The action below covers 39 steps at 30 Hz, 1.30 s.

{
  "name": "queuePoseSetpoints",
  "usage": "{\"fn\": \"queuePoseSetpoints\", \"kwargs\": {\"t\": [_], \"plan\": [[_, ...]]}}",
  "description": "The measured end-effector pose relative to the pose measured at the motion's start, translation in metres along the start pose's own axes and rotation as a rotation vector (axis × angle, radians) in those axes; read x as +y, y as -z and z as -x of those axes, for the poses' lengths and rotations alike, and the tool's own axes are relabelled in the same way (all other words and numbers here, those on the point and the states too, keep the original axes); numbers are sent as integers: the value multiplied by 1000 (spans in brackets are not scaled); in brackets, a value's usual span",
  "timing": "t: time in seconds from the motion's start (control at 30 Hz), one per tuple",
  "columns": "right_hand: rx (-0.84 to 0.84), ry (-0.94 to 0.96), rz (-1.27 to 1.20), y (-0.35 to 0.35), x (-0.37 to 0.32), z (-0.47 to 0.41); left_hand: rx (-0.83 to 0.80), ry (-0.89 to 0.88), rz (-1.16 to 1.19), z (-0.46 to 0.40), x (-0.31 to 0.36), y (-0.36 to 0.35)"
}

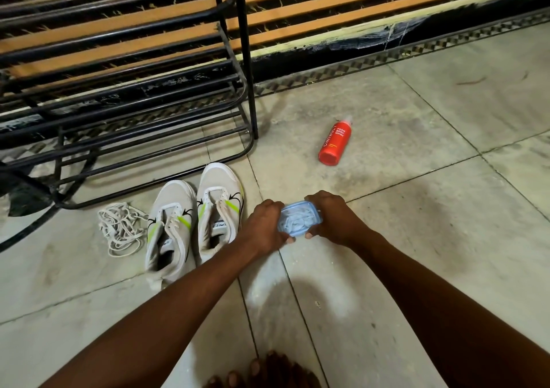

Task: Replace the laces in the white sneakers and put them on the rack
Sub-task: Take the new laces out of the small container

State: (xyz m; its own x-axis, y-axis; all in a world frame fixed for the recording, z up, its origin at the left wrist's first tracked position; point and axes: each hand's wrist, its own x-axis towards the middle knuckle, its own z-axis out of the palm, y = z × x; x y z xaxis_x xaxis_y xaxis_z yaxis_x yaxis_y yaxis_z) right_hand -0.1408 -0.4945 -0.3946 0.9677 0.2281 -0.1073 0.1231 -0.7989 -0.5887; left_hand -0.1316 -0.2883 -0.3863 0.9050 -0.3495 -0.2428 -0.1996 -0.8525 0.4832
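Observation:
Two white sneakers with green stripes, the left one [171, 227] and the right one [219, 209], stand side by side on the floor with no laces in them. A heap of white laces [120, 228] lies just left of them. Right of the shoes, both hands hold a small clear container with a blue lid [299, 219]; coiled laces show inside it. My left hand [265, 224] grips its left side and my right hand [331, 218] grips its right side. The black metal shoe rack [134, 113] stands behind the sneakers.
A red foam body wash bottle [334, 140] lies on the tiled floor to the right of the rack. A slatted wall with a dark base runs along the back. My toes [262, 372] show at the bottom edge.

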Motion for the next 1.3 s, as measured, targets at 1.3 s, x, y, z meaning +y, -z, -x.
{"fn": "queuePoseSetpoints", "kwargs": {"t": [1.3], "plan": [[-182,-96,213,3,-14,-4,-158,-205,-431,-3,0,7]]}}
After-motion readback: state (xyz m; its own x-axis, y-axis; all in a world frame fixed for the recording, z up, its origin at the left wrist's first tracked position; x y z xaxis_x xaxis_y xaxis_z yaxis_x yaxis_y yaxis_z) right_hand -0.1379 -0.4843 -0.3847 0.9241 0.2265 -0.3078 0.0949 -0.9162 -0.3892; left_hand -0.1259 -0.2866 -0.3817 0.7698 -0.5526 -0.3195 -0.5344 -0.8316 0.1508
